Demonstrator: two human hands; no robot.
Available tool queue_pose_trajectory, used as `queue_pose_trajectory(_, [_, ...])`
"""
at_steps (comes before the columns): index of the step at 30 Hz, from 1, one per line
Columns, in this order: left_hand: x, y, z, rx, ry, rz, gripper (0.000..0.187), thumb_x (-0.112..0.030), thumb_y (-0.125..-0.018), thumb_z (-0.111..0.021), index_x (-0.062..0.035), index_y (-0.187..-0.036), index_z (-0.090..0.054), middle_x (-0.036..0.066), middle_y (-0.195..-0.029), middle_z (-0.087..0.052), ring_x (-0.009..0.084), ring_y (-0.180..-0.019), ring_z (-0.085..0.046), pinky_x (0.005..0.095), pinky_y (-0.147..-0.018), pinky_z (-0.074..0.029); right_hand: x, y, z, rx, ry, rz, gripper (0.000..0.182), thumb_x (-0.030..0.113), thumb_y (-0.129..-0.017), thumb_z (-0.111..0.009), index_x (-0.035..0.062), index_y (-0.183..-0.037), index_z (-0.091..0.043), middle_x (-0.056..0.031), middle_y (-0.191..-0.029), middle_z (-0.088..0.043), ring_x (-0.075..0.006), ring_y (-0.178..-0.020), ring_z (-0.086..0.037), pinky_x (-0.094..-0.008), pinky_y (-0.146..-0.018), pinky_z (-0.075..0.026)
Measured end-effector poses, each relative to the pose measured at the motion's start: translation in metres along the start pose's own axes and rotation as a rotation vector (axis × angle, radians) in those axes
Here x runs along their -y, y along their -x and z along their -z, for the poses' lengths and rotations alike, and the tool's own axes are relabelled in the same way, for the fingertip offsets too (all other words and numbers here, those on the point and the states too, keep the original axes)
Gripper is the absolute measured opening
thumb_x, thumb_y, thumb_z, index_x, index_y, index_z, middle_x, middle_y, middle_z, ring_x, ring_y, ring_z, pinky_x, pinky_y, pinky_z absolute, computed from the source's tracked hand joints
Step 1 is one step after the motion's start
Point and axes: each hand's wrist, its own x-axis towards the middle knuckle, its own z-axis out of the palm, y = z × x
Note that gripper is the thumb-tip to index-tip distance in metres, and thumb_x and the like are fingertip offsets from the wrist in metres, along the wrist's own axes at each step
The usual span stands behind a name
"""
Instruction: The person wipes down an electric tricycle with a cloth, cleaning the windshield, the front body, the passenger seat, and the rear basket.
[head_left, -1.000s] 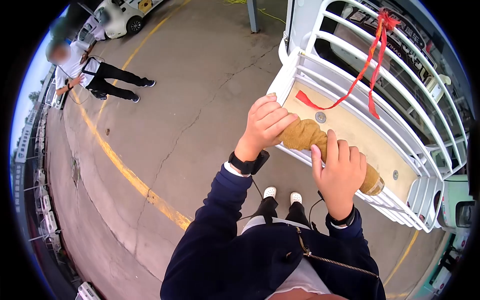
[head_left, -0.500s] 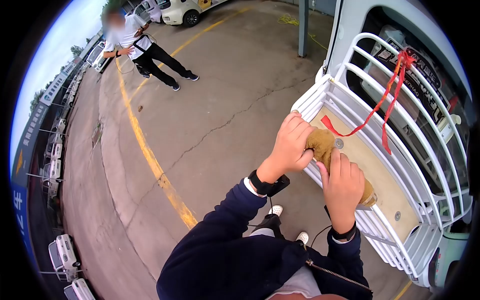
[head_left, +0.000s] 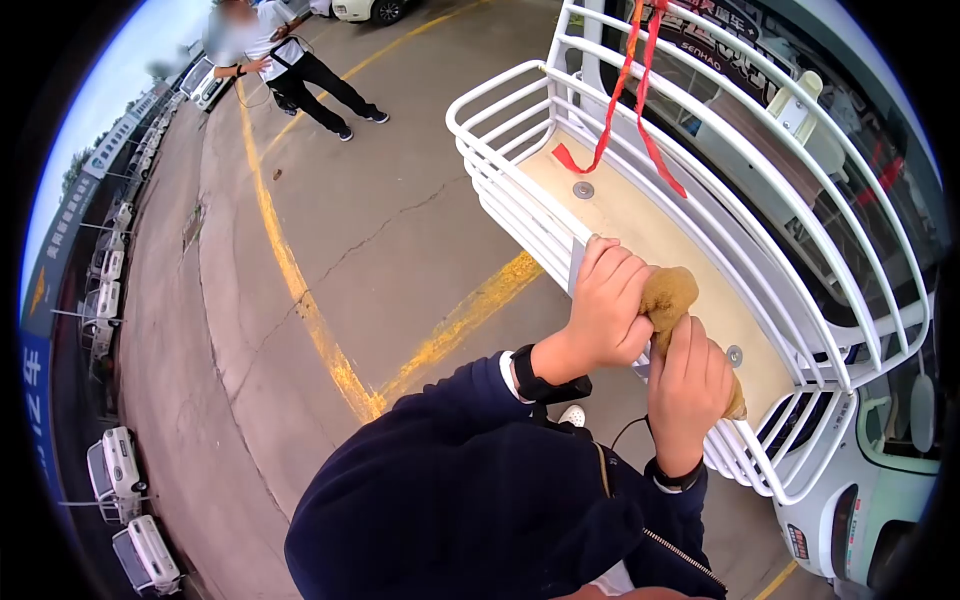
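Observation:
A brown cloth (head_left: 668,292) is bunched over the near rail of a white metal rack (head_left: 520,215) with a beige base board (head_left: 640,230). My left hand (head_left: 610,308) has its fingers wrapped round the cloth and rail. Just right of it, my right hand (head_left: 690,385) also grips the cloth, which sticks out past its fingers at the rack's near edge. Red ribbons (head_left: 640,110) hang from the upper bars of the rack, away from both hands.
Behind the rack is a vehicle with a dark window (head_left: 750,60). A person (head_left: 290,65) in a white shirt stands at the upper left. Yellow lines (head_left: 310,320) mark the ground; parked white vehicles (head_left: 120,475) line the far left.
The view has shifted along the rack, showing more of its left end. Both hands still hold the cloth, now nearer the rack's right end. The person appears higher in the view.

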Motion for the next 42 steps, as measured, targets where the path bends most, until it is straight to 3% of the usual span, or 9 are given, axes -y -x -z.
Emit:
queue_pose_trajectory(5, [-0.048, 0.011, -0.028, 0.006, -0.009, -0.004, 0.041, -0.019, -0.063, -0.051, 0.0044, -0.096, -0.061, 0.017, -0.088, -0.056, 0.0358, -0.091, -0.050, 0.0534, -0.100, -0.035, -0.039, 0.033, 0.021, -0.087, 0.225, 0.096, 0.027, 0.010, -0.084, -0.063, 0.0048, -0.110, -0.064, -0.0030, -0.105, -0.062, -0.0171, -0.086, -0.058, -0.0311, -0.078, -0.048])
queue_pose_trajectory(16, [-0.134, 0.030, -0.067, 0.045, -0.043, -0.072, 0.040, -0.013, -0.065, -0.053, 0.0043, -0.101, -0.059, 0.017, -0.092, -0.057, 0.0358, -0.094, -0.051, 0.0531, -0.100, -0.034, -0.104, 0.098, 0.067, -0.137, 0.139, 0.068, 0.037, 0.016, -0.079, -0.068, 0.0054, -0.113, -0.064, -0.0022, -0.104, -0.063, -0.0171, -0.085, -0.059, -0.0312, -0.077, -0.047])
queue_pose_trajectory(20, [-0.123, 0.030, -0.063, 0.091, -0.115, -0.191, 0.042, -0.019, -0.068, -0.063, 0.0029, -0.103, -0.060, 0.015, -0.094, -0.059, 0.0333, -0.096, -0.052, 0.0504, -0.098, -0.036, -0.124, 0.110, 0.095, -0.075, 0.000, 0.048, 0.046, 0.017, -0.074, -0.075, 0.0084, -0.117, -0.065, -0.0020, -0.106, -0.064, -0.0190, -0.085, -0.060, -0.0331, -0.075, -0.046])
queue_pose_trajectory(22, [-0.120, 0.029, -0.062, 0.097, -0.102, -0.215, 0.040, -0.021, -0.071, -0.067, 0.0012, -0.103, -0.060, 0.014, -0.094, -0.059, 0.0324, -0.096, -0.052, 0.0494, -0.097, -0.036, -0.137, 0.114, 0.109, -0.077, -0.148, -0.017, 0.043, 0.017, -0.073, -0.076, 0.0079, -0.114, -0.066, -0.0060, -0.093, -0.066, -0.0254, -0.078, -0.060, -0.0351, -0.072, -0.046])
queue_pose_trajectory(26, [-0.126, 0.029, -0.060, 0.048, -0.058, -0.214, 0.033, -0.019, -0.074, -0.066, -0.0015, -0.101, -0.060, 0.013, -0.092, -0.058, 0.0323, -0.094, -0.052, 0.0493, -0.097, -0.036, -0.150, 0.129, 0.088, -0.212, -0.047, 0.031, 0.034, 0.016, -0.070, -0.074, 0.0056, -0.102, -0.068, -0.0085, -0.079, -0.064, -0.0259, -0.071, -0.059, -0.0357, -0.066, -0.045])
queue_pose_trajectory(29, [-0.132, 0.033, -0.063, 0.014, -0.052, -0.142, 0.032, -0.019, -0.075, -0.066, -0.0023, -0.100, -0.059, 0.012, -0.092, -0.057, 0.0325, -0.095, -0.051, 0.0512, -0.103, -0.034, -0.150, 0.128, 0.066, -0.462, 0.102, -0.024, 0.031, 0.017, -0.064, -0.068, 0.0059, -0.093, -0.070, -0.0052, -0.071, -0.063, -0.0245, -0.062, -0.058, -0.0355, -0.061, -0.045])
queue_pose_trajectory(34, [-0.136, 0.037, -0.061, -0.039, -0.122, -0.101, 0.030, -0.018, -0.074, -0.066, -0.0029, -0.099, -0.058, 0.012, -0.092, -0.056, 0.0326, -0.097, -0.051, 0.0521, -0.107, -0.033, -0.154, 0.128, 0.067, -0.456, 0.124, 0.060, 0.032, 0.017, -0.065, -0.069, 0.0093, -0.095, -0.072, -0.0031, -0.075, -0.063, -0.0246, -0.064, -0.057, -0.0356, -0.061, -0.047])
queue_pose_trajectory(42, [-0.152, 0.033, -0.071, -0.070, -0.159, -0.043, 0.029, -0.009, -0.070, -0.059, -0.0011, -0.098, -0.058, 0.014, -0.093, -0.056, 0.0345, -0.099, -0.051, 0.0559, -0.109, -0.030, -0.176, 0.128, 0.064, -0.534, 0.019, 0.298, 0.036, 0.025, -0.067, -0.069, 0.0085, -0.098, -0.075, -0.0016, -0.081, -0.066, -0.0182, -0.060, -0.054, -0.0302, -0.060, -0.045])
